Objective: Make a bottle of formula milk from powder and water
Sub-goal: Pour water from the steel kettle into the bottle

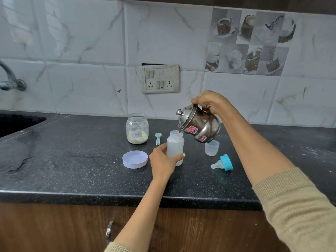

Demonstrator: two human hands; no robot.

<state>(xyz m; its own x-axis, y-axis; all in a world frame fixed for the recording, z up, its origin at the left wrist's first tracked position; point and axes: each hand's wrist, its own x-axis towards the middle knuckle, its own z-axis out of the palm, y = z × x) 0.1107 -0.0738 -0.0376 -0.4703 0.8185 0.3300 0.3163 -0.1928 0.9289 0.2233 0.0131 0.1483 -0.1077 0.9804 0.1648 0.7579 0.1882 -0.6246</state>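
The chrome wall tap point(12, 82) and black sink basin point(16, 122) are cut off at the left edge, the steel kettle's point(199, 125) red labels are illegible, and its handle is hidden under the gripping right hand point(209, 102).

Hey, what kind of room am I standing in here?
Most likely a home kitchen: a dark stone countertop with a sink and wall tap at the left, under a tiled wall.

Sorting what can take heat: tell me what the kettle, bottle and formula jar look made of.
Kettle: polished steel, going by its mirror-like reflections.
Bottle: probably frosted plastic; translucent and cloudy.
Formula jar: likely clear glass, with thick glossy walls, though clear plastic is possible.
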